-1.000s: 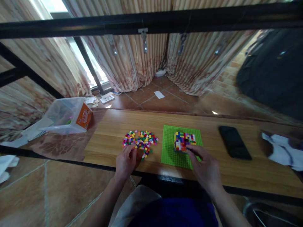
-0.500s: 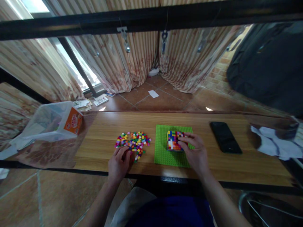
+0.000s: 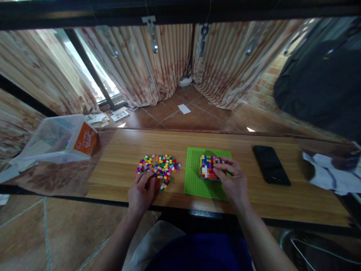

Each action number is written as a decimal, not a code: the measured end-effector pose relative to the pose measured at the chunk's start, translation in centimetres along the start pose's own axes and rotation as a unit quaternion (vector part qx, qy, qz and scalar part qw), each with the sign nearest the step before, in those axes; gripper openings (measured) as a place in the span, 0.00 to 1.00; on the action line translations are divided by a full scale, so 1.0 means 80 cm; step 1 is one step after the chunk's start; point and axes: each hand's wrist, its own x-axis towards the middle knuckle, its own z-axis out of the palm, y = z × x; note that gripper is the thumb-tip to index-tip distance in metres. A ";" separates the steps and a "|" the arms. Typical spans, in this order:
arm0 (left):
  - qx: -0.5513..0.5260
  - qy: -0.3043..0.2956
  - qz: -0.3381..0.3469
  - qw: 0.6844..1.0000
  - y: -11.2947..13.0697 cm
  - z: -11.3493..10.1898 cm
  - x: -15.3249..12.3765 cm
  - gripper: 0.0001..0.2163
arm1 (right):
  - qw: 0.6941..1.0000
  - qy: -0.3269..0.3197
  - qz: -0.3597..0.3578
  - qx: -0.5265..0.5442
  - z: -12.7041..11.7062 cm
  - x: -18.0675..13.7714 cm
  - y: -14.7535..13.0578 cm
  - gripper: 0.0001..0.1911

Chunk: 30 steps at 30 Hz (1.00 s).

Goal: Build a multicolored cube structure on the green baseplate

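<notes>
A low block built of small coloured bricks [image 3: 207, 166] stands on a green studded baseplate [image 3: 194, 188]. My right hand [image 3: 234, 180] reaches over the block's right part, thumb and forefinger pinched together at its top; whatever is between them is too small to make out. To the left lies a loose pile of tiny multicoloured bricks [image 3: 166, 163]. At the near left edge of that pile is my left hand [image 3: 141, 191], its fingers curled and closed onto the bricks. What its fingertips hold is hidden.
A black phone [image 3: 271, 165] lies on the wooden table [image 3: 113, 165] right of the baseplate. Crumpled white papers [image 3: 324, 173] are at the far right. A clear plastic box [image 3: 62, 139] with an orange label stands at the left. A dark bar [image 3: 180, 15] crosses the top.
The camera view has tilted and shifted slightly. Both hands stay in almost the same places, the left at the pile and the right on the brick block.
</notes>
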 end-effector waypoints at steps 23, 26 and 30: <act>-0.006 0.003 -0.001 1.000 -0.001 0.006 -0.006 0.10 | 0.994 0.100 -0.043 0.029 -0.023 -0.020 -0.011 0.10; -0.005 -0.004 -0.007 1.000 -0.001 0.006 -0.007 0.10 | 0.992 0.112 -0.066 0.006 -0.021 -0.024 -0.025 0.08; -0.007 -0.014 -0.014 1.000 0.000 0.005 -0.008 0.10 | 0.991 0.078 -0.096 -0.041 -0.011 -0.025 -0.036 0.09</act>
